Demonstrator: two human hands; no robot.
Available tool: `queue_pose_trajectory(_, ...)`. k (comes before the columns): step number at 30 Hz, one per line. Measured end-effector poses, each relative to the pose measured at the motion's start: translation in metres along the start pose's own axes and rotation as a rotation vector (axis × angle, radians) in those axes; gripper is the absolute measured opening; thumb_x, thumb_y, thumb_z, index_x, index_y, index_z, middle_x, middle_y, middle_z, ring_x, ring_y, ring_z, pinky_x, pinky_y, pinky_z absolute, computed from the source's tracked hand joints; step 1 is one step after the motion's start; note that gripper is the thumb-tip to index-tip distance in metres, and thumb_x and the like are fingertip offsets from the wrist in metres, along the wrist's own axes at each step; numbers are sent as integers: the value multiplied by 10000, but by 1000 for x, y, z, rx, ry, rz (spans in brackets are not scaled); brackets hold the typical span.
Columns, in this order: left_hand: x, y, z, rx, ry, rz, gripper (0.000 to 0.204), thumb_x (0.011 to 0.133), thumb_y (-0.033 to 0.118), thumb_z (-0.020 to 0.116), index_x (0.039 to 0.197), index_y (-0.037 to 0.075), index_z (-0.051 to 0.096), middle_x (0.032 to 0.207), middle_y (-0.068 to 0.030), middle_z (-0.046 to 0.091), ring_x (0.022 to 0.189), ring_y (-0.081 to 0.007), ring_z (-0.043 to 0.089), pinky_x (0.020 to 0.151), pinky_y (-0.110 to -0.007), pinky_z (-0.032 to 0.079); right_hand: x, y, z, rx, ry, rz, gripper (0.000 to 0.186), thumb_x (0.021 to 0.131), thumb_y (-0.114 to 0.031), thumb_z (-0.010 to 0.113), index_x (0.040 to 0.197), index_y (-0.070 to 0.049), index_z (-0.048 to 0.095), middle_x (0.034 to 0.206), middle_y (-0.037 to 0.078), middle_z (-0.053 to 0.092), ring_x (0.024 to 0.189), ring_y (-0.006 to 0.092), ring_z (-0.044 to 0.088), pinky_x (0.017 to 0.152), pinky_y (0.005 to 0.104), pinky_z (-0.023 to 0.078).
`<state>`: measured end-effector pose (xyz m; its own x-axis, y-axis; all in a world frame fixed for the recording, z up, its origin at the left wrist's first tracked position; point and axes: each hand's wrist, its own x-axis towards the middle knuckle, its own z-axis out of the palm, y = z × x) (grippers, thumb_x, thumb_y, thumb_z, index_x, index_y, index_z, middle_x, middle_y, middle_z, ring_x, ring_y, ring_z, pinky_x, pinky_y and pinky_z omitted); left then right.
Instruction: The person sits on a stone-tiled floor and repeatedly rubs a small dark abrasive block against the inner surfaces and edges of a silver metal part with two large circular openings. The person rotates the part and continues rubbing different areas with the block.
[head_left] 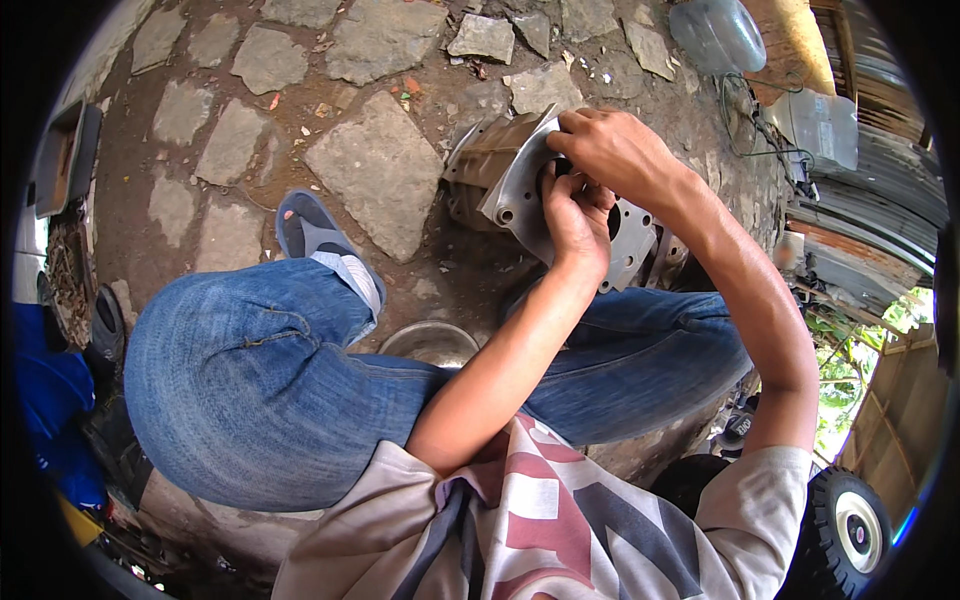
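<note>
A silvery metal housing (488, 170) with a flanged plate and bolt holes lies on its side on the stone floor ahead of me, tilted. My left hand (577, 218) reaches up to its large central opening, fingers curled in at the dark bore. My right hand (612, 145) arches over the flange from above, fingers bent down at the opening's upper edge, close beside my left fingers. Both sets of fingertips are partly hidden, so what they pinch cannot be made out. Another holed metal piece (668, 258) is just right of the housing, partly behind my right forearm.
A metal bowl (428, 340) sits between my jeans-clad legs on uneven paving (370, 165). A plastic jug (718, 38) and corrugated sheets (860, 180) line the right side; a rubber-tyred wheel (850, 530) is at lower right. A dark tray (65, 160) stands at far left.
</note>
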<state>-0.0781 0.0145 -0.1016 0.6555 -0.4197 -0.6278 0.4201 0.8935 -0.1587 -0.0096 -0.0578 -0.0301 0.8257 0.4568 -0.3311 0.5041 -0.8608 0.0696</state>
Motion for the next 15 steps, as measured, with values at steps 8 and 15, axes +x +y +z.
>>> queue_pose_trajectory(8,1,3,6,7,44,-4,167,900,88,482,1063,115,462,835,6,551,674,-92,521,584,-257,437,5,-2,2,235,-75,272,178,722,-74,687,889,-14,678,861,177,692,812,340,711,692,407,589)
queue_pose_trajectory(15,4,4,4,62,-19,-24,199,897,73,482,1089,125,475,812,17,533,646,-92,509,575,-258,430,5,5,2,-131,30,-238,200,710,-94,704,900,-35,683,891,120,682,816,299,716,692,396,595)
